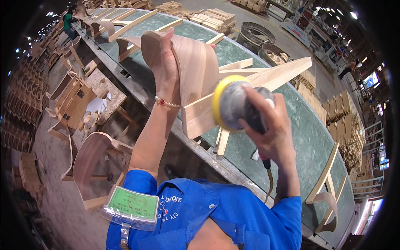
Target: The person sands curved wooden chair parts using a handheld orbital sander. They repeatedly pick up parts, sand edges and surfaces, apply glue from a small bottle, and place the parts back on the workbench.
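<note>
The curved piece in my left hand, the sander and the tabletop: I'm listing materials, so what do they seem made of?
Curved piece: wood, matte and apparently unvarnished; streaky grain shows.
Sander: probably a plastic casing, dull and dusty; its yellow edge is too blurred to tell.
Tabletop: green, smudged surface, perhaps painted or sheet-covered; material unclear.

This was a woodworking workshop, large like a factory floor. A long green worktable (308, 139) held bare wooden frames (322, 174), with stacked wooden strips (213, 19), a round bin (251, 42) and a large machine (301, 31) beyond it. Curved wooden pieces (25, 100) stood piled in rows on the left, and a power sander (234, 104) was held over the table.
</note>
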The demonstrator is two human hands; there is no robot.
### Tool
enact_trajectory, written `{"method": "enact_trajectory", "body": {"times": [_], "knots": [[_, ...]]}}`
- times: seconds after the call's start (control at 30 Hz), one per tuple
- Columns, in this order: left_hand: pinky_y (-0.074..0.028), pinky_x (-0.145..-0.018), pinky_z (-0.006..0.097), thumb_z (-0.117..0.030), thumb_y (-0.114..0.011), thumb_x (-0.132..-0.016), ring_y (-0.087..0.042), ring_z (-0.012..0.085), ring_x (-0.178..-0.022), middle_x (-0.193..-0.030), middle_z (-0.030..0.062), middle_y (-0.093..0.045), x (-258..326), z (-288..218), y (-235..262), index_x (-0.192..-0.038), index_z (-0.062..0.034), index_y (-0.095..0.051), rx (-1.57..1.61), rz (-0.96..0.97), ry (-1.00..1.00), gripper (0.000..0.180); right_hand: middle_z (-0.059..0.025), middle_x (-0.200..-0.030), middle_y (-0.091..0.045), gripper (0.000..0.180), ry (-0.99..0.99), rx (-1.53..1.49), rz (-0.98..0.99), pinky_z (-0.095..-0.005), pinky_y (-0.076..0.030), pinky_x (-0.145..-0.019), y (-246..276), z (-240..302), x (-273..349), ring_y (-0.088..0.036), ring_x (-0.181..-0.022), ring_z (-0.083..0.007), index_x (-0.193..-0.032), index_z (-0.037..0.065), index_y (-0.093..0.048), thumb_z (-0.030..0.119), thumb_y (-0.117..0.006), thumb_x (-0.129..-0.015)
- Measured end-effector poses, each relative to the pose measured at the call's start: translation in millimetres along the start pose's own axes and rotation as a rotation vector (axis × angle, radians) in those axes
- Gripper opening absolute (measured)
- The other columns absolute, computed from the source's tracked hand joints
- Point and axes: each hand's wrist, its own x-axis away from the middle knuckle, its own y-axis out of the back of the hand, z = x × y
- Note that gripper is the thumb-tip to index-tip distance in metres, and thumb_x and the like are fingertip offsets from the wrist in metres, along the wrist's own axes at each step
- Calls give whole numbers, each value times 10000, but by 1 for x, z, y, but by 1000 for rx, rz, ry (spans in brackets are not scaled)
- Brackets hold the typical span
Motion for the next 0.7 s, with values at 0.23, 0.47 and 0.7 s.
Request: {"method": "enact_trajectory", "body": {"times": [0.23,0.47,0.7], "knots": [[-562,-728,326,-727,-530,-745,-668,263,-848,-1022,279,-643,2,3,-3,-1166,101,-526,-28,9,18,929,-173,-1078,-515,776,88,4,131,-436,-532,-806,4,15,0,-599,-973,-372,-1328,293,-560,1,-790,-647],[-556,-740,323,-740,-505,-754,-666,251,-854,-1023,263,-653,3,2,-2,-1149,97,-555,-58,-8,2,927,-172,-1077,-515,773,127,2,129,-424,-527,-817,5,14,-3,-597,-971,-374,-1334,280,-555,-11,-780,-653],[-550,-749,320,-750,-481,-766,-667,238,-854,-1021,248,-662,-1,2,-8,-1129,94,-583,-92,6,19,924,-129,-1049,-532,759,3,15,-90,-402,-501,-850,5,-21,-6,-593,-964,-284,-1369,240,-532,-13,-768,-694]]}}
